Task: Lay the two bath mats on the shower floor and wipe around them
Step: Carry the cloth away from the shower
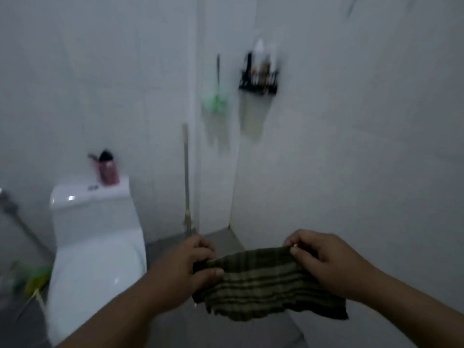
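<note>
A dark green striped bath mat hangs in the air in front of me, stretched between both hands. My left hand grips its left top corner, and my right hand pinches its right top edge. The mat's lower edge droops loose above the grey floor. The picture is blurred. No second mat is in view.
A white toilet stands at the left with a pink cup on its tank. A stick leans in the corner. A green brush and a black rack of bottles hang on the white wall.
</note>
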